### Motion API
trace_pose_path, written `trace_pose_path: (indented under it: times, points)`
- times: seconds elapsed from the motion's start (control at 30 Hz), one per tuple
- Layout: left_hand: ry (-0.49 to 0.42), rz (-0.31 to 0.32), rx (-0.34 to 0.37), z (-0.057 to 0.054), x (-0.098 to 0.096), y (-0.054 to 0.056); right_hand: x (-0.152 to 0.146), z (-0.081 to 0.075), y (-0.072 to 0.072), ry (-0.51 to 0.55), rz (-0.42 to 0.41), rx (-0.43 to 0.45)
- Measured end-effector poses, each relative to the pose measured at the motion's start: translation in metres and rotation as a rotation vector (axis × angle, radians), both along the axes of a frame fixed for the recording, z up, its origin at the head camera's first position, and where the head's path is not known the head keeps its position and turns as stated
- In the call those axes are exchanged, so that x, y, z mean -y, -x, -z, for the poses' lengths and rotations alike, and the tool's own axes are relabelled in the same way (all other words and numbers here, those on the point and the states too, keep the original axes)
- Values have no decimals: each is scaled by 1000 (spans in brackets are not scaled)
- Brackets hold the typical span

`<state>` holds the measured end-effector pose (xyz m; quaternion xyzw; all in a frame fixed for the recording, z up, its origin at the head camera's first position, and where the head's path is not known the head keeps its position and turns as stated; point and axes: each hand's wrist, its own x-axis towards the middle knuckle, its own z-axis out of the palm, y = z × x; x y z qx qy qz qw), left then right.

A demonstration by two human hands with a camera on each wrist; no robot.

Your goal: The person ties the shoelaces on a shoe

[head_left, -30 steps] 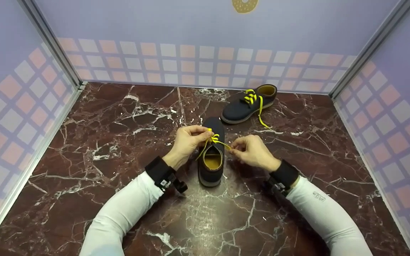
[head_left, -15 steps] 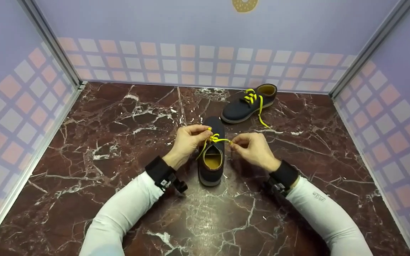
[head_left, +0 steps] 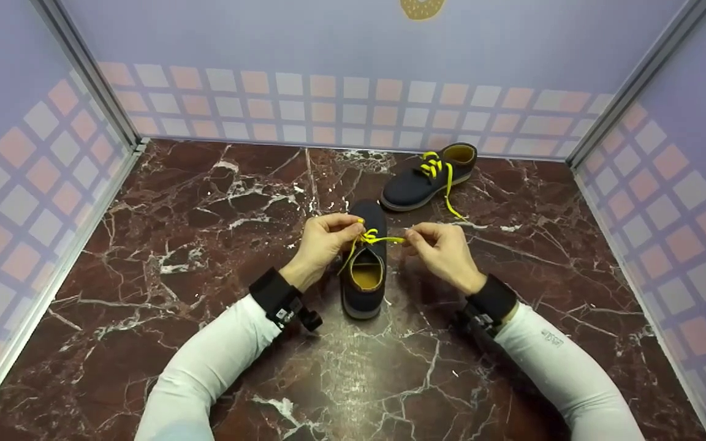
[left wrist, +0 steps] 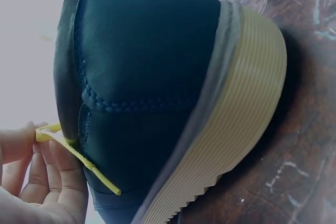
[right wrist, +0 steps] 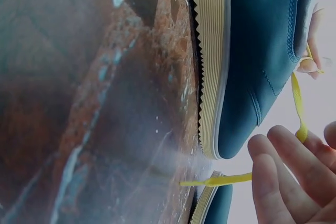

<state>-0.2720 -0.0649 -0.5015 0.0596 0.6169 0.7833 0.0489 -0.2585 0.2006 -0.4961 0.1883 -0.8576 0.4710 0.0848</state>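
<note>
A dark lace-up shoe (head_left: 362, 300) stands on the tabletop, its toe pointing away from me and its tan lining visible. My left hand (head_left: 322, 245) pinches a folded part of its yellow shoelace (left wrist: 79, 153) between thumb and forefinger, over the laced front. From that pinch a loose lace end hangs beside the shoe's collar. My right hand (head_left: 445, 251), right of the shoe, has the other stretch of yellow lace (right wrist: 297, 103) at its thumb and fingertips. This stretch runs nearly level in the head view. The exact grip is partly hidden by the fingers.
Behind and to the right stands a second dark shoe (head_left: 411, 188), its yellow lace (head_left: 449, 190) trailing onto the marbled red-brown table (head_left: 206, 343). Patterned panels (head_left: 304, 37) wall in the back and both sides.
My right hand has moved slightly away from me and to the right, swinging its lace from a downward slant to nearly level. My left hand has stayed almost still.
</note>
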Motion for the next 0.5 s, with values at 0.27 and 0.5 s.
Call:
trace_pose_path:
  times: [0.27, 0.5]
  points:
    - [-2, 0, -20, -1, 0, -1, 1, -6, 1, 37, 45, -85]
    - [13, 6, -40, -1, 0, -1, 3, -11, 3, 54, 58, -163]
